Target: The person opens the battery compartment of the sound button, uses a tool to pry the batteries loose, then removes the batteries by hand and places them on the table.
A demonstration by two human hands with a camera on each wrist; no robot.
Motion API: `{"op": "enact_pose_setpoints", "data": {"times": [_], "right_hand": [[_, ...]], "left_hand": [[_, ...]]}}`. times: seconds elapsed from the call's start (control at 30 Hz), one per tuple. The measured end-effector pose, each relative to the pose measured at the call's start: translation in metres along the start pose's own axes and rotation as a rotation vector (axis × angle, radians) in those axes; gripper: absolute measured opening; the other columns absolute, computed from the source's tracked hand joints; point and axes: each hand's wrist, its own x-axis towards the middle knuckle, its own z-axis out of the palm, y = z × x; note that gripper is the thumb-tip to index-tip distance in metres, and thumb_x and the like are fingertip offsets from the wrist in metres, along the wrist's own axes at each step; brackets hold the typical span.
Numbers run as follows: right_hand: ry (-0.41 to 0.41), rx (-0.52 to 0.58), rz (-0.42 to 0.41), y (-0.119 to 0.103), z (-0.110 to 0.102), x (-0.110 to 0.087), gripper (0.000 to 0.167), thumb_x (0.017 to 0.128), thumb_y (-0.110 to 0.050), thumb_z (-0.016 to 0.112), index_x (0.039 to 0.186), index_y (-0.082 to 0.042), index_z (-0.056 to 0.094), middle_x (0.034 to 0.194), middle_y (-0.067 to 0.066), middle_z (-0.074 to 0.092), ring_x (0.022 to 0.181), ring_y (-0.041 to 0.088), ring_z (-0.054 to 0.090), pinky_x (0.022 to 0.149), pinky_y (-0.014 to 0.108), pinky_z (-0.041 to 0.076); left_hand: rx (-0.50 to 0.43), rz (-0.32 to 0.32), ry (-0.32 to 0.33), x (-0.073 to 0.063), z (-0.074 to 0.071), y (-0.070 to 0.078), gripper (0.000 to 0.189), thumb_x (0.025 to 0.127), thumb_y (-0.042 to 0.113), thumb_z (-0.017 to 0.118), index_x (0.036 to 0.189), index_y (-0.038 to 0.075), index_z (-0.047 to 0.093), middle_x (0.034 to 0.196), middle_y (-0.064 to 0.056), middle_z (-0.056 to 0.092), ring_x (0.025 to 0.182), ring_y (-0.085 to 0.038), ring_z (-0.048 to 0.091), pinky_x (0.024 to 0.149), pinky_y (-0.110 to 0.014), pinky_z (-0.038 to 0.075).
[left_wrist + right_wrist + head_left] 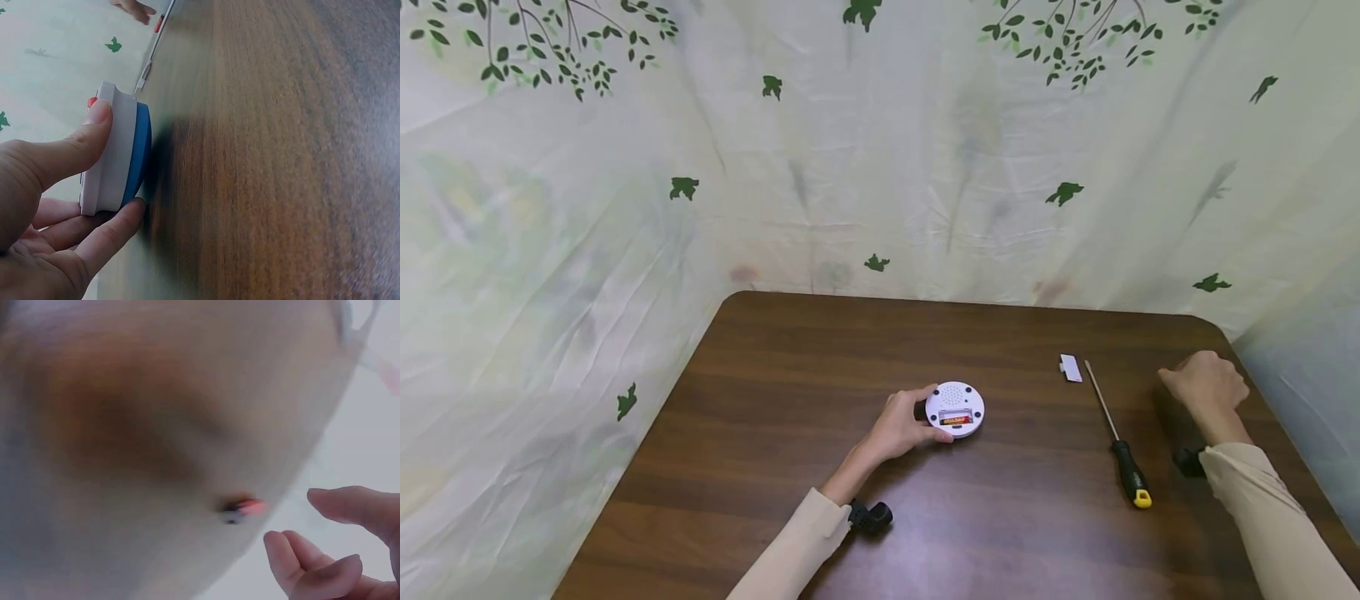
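Note:
My left hand [901, 427] grips a round white and blue device [964, 400] by its edge, thumb on one side and fingers on the other. Its white face, with small holes and dark feet, points up. In its uncovered compartment lies a red-and-yellow battery [956, 421]. The left wrist view shows the blue side [139, 153] towards the table. At the far right, my right hand [1208, 387] has thumb and fingers apart, nothing between them. Near them in the right wrist view is a blurred small red and black object [242, 510], probably a battery; the head view does not show it.
A screwdriver [1127, 471] with a black and yellow handle lies on the wooden table [760, 492], left of my right hand. By its tip is a small white cover [1071, 368]. A leaf-patterned cloth [910, 167] hangs behind the table's far edge.

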Motion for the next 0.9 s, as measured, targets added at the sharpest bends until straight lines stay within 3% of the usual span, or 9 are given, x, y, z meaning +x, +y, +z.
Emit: {"op": "enact_pose_setpoints", "data": {"times": [0.13,0.3,0.5,0.63,0.77,0.9], "right_hand": [[0.038,0.013,-0.103,-0.026,-0.011,-0.011,0.041,0.095,-0.032,0.063,0.101,0.007,0.075,0.090,0.026,0.074,0.072,0.041,0.066,0.056,0.049,0.048],[0.065,0.042,-0.365,-0.079,-0.010,-0.038,0.039,0.095,-0.031,0.067,0.111,0.005,0.074,0.102,0.025,0.075,0.080,0.041,0.069,0.053,0.042,0.048],[-0.020,0.099,-0.737,-0.150,0.014,-0.081,0.027,0.091,-0.020,0.076,0.114,-0.005,0.077,0.106,0.015,0.078,0.078,0.028,0.069,0.060,0.038,0.050],[-0.091,0.121,-0.946,-0.181,0.036,-0.104,0.022,0.088,-0.016,0.080,0.108,-0.008,0.079,0.102,0.006,0.079,0.078,0.019,0.067,0.066,0.035,0.052],[-0.161,0.068,-1.057,-0.201,0.054,-0.118,0.015,0.084,-0.015,0.083,0.099,-0.012,0.081,0.095,-0.001,0.078,0.074,0.014,0.065,0.064,0.031,0.051],[-0.210,-0.008,-1.097,-0.212,0.066,-0.128,0.009,0.083,-0.016,0.084,0.091,-0.015,0.081,0.090,-0.003,0.077,0.074,0.013,0.064,0.061,0.028,0.049]], "left_hand": [[-0.010,-0.003,-0.001,0.000,-0.002,0.000,0.086,0.071,0.021,0.097,0.143,-0.006,0.057,0.140,-0.022,0.065,0.136,-0.033,0.059,0.116,-0.046,0.045],[-0.016,-0.005,-0.006,0.000,-0.002,-0.001,0.086,0.072,0.021,0.097,0.143,-0.005,0.057,0.140,-0.022,0.065,0.136,-0.032,0.059,0.117,-0.046,0.045],[0.003,-0.006,-0.008,0.000,-0.002,-0.001,0.085,0.072,0.022,0.096,0.143,-0.004,0.058,0.140,-0.020,0.065,0.136,-0.032,0.058,0.117,-0.046,0.045],[0.002,0.011,-0.017,0.001,-0.003,-0.001,0.084,0.073,0.022,0.096,0.143,-0.005,0.058,0.140,-0.021,0.065,0.135,-0.032,0.060,0.116,-0.046,0.046],[0.005,0.033,-0.020,0.000,-0.003,-0.002,0.083,0.073,0.022,0.096,0.142,-0.005,0.058,0.137,-0.020,0.067,0.130,-0.030,0.063,0.113,-0.044,0.048],[0.002,0.042,-0.011,-0.001,-0.004,-0.002,0.083,0.073,0.021,0.096,0.142,-0.005,0.059,0.135,-0.019,0.069,0.125,-0.028,0.066,0.108,-0.043,0.051]]}}
